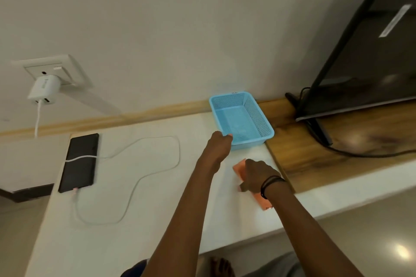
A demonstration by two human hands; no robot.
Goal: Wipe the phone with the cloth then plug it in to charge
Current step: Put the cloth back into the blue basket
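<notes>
A black phone [78, 162] lies face up at the left end of the white counter [146, 209]. A white cable [155, 164] is plugged into the phone's near end, loops across the counter and crosses over the phone. It rises to a white charger [45, 90] in the wall socket [56, 69]. My left hand [219, 144] grips the near rim of an empty blue basket [240, 117]. My right hand [256, 175] rests on a folded orange cloth [262, 202] lying on the counter, fingers closed over it.
A dark television [371, 40] on its stand occupies the wooden shelf [326, 153] at the right, with a black cord trailing along it. The counter's front edge drops to a tiled floor. My bare foot [220, 267] shows below.
</notes>
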